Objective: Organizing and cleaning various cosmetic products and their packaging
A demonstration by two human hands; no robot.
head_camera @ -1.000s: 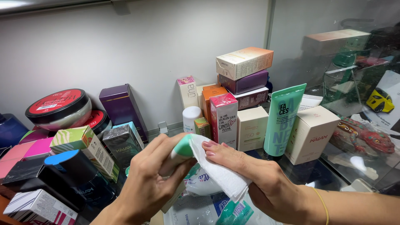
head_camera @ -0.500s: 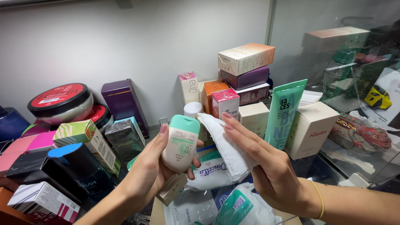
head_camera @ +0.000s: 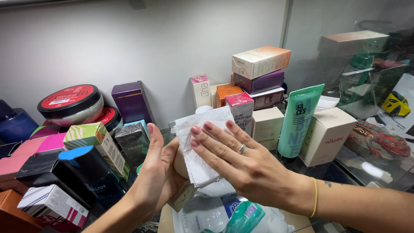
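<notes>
Left hand (head_camera: pixel 157 172): cupped round a small pale bottle (head_camera: pixel 180 163), palm facing right, thumb upright; fingers closed on it from behind.
Pale bottle: almost wholly hidden between the two hands; only a sliver of its cream side shows.
Right hand (head_camera: pixel 241 166): laid flat with fingers straight and slightly spread, pressing a white paper wipe (head_camera: pixel 196 142) against the bottle; a ring on one finger, a yellow band at the wrist. It does not curl round anything.
White paper wipe: folded sheet, upper edge standing above the fingertips, lower edge hanging under the palm.
Just behind: a pink-topped white carton (head_camera: pixel 240 110) and a plain cream box (head_camera: pixel 267 127), close to the fingertips.
Right of them: a tall mint-green tube (head_camera: pixel 298 121) standing on its cap, beside a white cube-shaped box (head_camera: pixel 326 136).
Back stack: a beige carton (head_camera: pixel 261 61) lying on a purple box (head_camera: pixel 258 82).
Left crowd: a striped green-and-white box (head_camera: pixel 95 142), a dark shiny carton (head_camera: pixel 133 140), a black bottle with a blue cap (head_camera: pixel 84 170), a red-lidded round tin (head_camera: pixel 71 101), a tall purple box (head_camera: pixel 131 101).
Below the hands: plastic-wrapped packets (head_camera: pixel 224 213), white and teal, lying flat.
Right edge: glass panel (head_camera: pixel 371 73) with reflections.
</notes>
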